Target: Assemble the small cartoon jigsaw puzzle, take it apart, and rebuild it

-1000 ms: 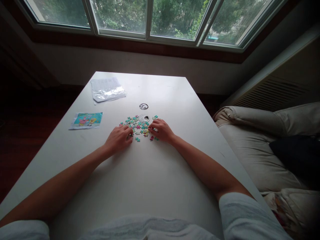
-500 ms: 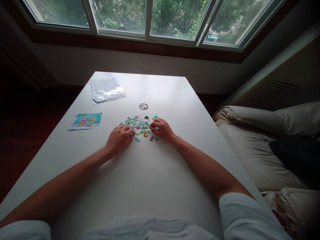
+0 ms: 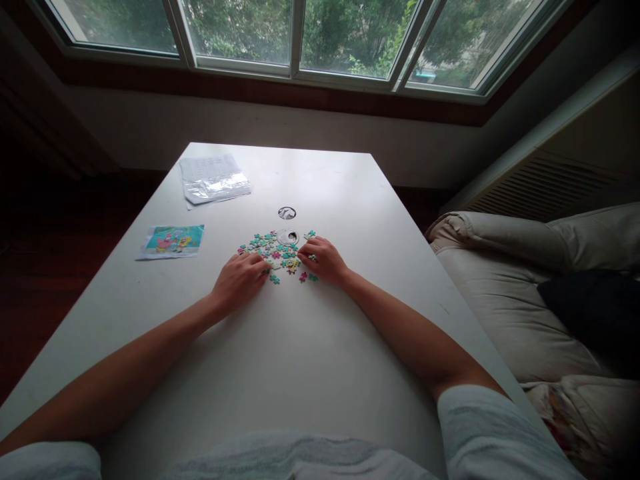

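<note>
Small jigsaw puzzle pieces [image 3: 285, 253], mostly teal with some pink and yellow, lie loosely heaped on the white table [image 3: 320, 347]. At the heap's left edge, my left hand [image 3: 241, 277] has its fingertips together at a pale puzzle piece [image 3: 275, 267]. My right hand [image 3: 324, 259] rests at the right edge, fingers curved and thumb apart, with pieces under and beside it. A yellow puzzle piece [image 3: 291, 264] with a cartoon face lies between my hands. Some pieces are hidden beneath my fingers.
A round clear-and-silver disc [image 3: 287, 237] touches the heap's far side; a similar disc [image 3: 287, 213] lies beyond. To the left is a cartoon picture sheet [image 3: 175, 241]. A clear plastic sleeve with papers [image 3: 215, 179] lies at the far left. A sofa [image 3: 510, 307] stands along the right.
My left hand has shifted slightly right, bringing its fingertips to the pale puzzle piece. My right hand has barely moved, its fingers shifting a little among the pieces.
</note>
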Action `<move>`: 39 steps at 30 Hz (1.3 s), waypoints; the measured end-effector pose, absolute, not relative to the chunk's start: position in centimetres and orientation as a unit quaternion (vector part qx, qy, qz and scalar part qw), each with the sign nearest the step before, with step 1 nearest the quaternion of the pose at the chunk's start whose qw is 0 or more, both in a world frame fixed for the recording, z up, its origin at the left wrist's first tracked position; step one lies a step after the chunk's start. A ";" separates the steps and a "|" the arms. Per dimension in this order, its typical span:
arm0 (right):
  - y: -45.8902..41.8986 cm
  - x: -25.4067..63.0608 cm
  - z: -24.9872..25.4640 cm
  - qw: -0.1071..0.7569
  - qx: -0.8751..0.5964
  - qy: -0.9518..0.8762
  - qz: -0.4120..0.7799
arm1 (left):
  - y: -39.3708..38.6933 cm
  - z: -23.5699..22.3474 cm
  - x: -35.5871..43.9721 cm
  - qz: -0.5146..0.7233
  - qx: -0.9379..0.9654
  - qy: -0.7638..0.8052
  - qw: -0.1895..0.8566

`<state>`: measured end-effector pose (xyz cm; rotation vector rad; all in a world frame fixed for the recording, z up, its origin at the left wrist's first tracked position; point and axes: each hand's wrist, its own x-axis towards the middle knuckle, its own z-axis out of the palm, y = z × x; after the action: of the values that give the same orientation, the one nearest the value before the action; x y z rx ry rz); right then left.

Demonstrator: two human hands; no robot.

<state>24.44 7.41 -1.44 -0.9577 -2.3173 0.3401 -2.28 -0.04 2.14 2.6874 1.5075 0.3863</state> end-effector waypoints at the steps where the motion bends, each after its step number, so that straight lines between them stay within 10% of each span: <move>1: 7.4 24.4 -1.4 0.301 -0.361 -0.873 0.129 | 0.0 2.1 -2.3 0.127 0.865 0.486 0.020; 39: 7.4 24.5 -1.6 0.296 -0.354 -0.878 0.129 | 0.1 2.1 -2.8 0.107 0.837 0.535 0.040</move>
<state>24.47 7.35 -1.56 -0.9421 -2.3336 0.3429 -2.83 0.14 2.15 2.5652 1.6379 0.3288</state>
